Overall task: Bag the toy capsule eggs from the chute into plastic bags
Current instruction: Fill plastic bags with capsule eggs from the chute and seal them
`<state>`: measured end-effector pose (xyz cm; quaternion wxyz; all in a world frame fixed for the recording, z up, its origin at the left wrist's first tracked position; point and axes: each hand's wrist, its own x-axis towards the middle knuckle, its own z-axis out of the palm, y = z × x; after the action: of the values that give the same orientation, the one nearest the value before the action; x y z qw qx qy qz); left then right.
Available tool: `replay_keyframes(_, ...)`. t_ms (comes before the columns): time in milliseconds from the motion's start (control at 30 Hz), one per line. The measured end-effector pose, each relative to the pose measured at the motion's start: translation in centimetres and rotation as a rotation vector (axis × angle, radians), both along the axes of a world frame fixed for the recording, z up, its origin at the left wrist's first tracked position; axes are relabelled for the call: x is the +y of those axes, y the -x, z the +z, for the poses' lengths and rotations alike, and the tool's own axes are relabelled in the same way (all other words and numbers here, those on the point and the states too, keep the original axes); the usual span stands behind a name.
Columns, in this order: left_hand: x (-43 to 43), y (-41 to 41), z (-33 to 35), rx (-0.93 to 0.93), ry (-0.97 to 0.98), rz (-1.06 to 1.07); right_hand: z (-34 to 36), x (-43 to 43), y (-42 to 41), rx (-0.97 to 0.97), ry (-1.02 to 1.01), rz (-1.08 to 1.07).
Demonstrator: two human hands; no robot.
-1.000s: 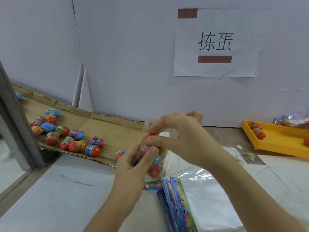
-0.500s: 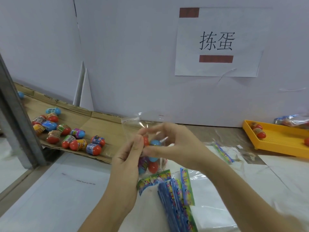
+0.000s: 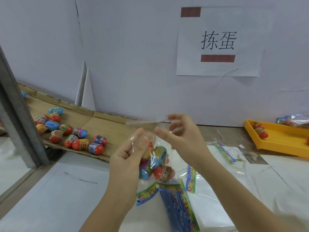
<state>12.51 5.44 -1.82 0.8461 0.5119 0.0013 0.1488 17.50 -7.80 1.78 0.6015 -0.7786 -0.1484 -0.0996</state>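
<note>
Head view: the left hand (image 3: pixel 128 154) and the right hand (image 3: pixel 182 139) hold a clear plastic bag (image 3: pixel 158 141) up in front of the person, above the white-covered desk (image 3: pixel 50 195). The left grip is closed on the bag's left side, the film wrapped over its fingers. The right hand's fingers are curled at the bag's top edge, and the grip seems to pinch that strip, though it is blurred. Several bright toy capsule eggs (image 3: pixel 160 155), blue, red and yellow, sit in the lower part of the bag, just beside the left palm.

To the left, the brown cardboard chute (image 3: pixel 103 124) slopes down along the wall, and more loose capsule eggs (image 3: pixel 80 132) lie in a cluster on it, well apart from the hands. A grey metal post (image 3: pixel 18 118) stands at the far left.

Below the bag, a stack of flat bags with blue printed headers (image 3: pixel 178 205) lies on the desk. At the far right a yellow plastic tray (image 3: pixel 284 143) holds a few eggs. A white paper sign (image 3: pixel 217 41) with black characters hangs on the wall.
</note>
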Motion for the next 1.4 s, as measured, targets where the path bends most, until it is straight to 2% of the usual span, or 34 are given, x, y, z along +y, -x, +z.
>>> replay_keyframes(67,-0.2,0.2,-0.1,-0.035,-0.138,0.048,0.4,-0.3,0.2,-0.439,0.116,-0.188)
replay_keyframes(100,-0.4,0.3,-0.1,-0.068,-0.184,0.061,0.8,-0.5,0.3,-0.641,0.205,-0.174)
replay_keyframes(167,-0.8,0.4,-0.2,-0.139,-0.238,0.081,1.4,-0.5,0.9,-0.845,0.398,-0.073)
replay_keyframes(267,-1.0,0.6,-0.5,-0.195,-0.307,0.09,1.8,0.0,1.6,-0.876,0.517,-0.093)
replay_keyframes(400,-1.4,0.6,-0.9,-0.216,-0.46,0.111,2.0,0.1,2.0,-0.9,0.537,-0.124)
replay_keyframes(533,-1.2,0.7,-1.0,-0.277,-0.683,0.229,2.1,0.1,1.9,-1.036,0.603,-0.209)
replay_keyframes(633,-1.3,0.9,-1.0,-0.279,-0.731,0.249,2.2,0.0,1.6,-1.08,0.597,-0.236)
replay_keyframes(733,-1.3,0.8,-1.1,-0.272,-0.703,0.235,2.1,-0.8,1.1,-0.991,0.556,-0.24)
replay_keyframes(833,-1.1,0.7,-1.1,-0.216,-0.61,0.202,2.0,-2.5,-0.1,-0.799,0.457,-0.284)
replay_keyframes(900,-1.2,0.7,-1.3,-0.173,-0.506,0.176,2.1,-4.6,-1.6,-0.653,0.317,-0.393)
replay_keyframes(967,-1.0,0.4,-1.2,-0.108,-0.345,0.178,2.1,-7.4,-3.2,-0.477,0.271,-0.509)
replay_keyframes(1033,-0.5,-0.1,-1.2,-0.037,-0.189,0.203,1.1,-9.9,-4.2,-0.295,0.384,-0.506)
replay_keyframes(1100,0.2,-0.5,-1.3,0.018,-0.115,0.235,-0.2,-11.7,-4.7,-0.19,0.57,-0.421)
replay_keyframes(1233,0.7,-0.9,-1.8,0.071,-0.131,0.271,-1.1,-13.3,-5.0,0.169,1.187,-0.232)
replay_keyframes(1267,0.7,-1.0,-1.9,0.08,-0.132,0.265,-1.0,-13.5,-5.0,0.241,1.276,-0.201)
replay_keyframes(1300,0.7,-1.0,-1.9,0.084,-0.13,0.257,-0.5,-13.5,-4.9,0.272,1.302,-0.175)
replay_keyframes(1333,0.7,-1.0,-1.9,0.085,-0.13,0.247,0.1,-13.7,-4.7,0.256,1.243,-0.135)
replay_keyframes(1367,0.7,-0.9,-1.9,0.083,-0.132,0.237,1.0,-13.9,-4.2,0.252,1.111,-0.07)
replay_keyframes(1400,0.6,-0.9,-1.8,0.081,-0.127,0.228,2.2,-13.9,-3.5,0.252,0.896,0.025)
